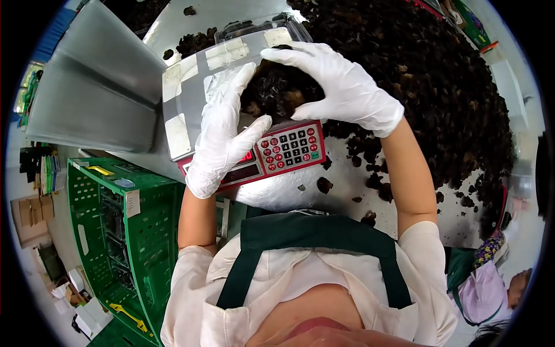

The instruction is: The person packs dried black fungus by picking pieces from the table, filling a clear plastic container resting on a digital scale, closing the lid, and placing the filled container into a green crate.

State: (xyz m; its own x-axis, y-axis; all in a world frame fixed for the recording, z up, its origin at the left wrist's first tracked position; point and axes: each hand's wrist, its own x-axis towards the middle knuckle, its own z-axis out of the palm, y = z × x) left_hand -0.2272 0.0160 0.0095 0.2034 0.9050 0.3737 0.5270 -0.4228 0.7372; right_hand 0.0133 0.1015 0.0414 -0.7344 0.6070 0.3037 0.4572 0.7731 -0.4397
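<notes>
A digital scale point(295, 151) with a red keypad panel stands on the metal table, its grey top patched with pale tape. Dark brown, wrinkled pieces, like dried fungus point(276, 92), lie heaped on the scale, seemingly in a clear plastic container. My left hand point(222, 133), in a white glove, rests along the heap's left side, thumb and fingers apart. Over the right side curves my right hand point(341, 84), also gloved in white, fingers and thumb spread around the pieces. Part of the display is hidden by my left hand.
A large pile of the same dark pieces point(428, 87) covers the right of the metal table point(277, 195). Clear plastic containers point(254, 26) sit behind the scale. At left are a grey bin point(98, 87) and a green crate point(156, 214) holding packs. Another person point(483, 292) is at lower right.
</notes>
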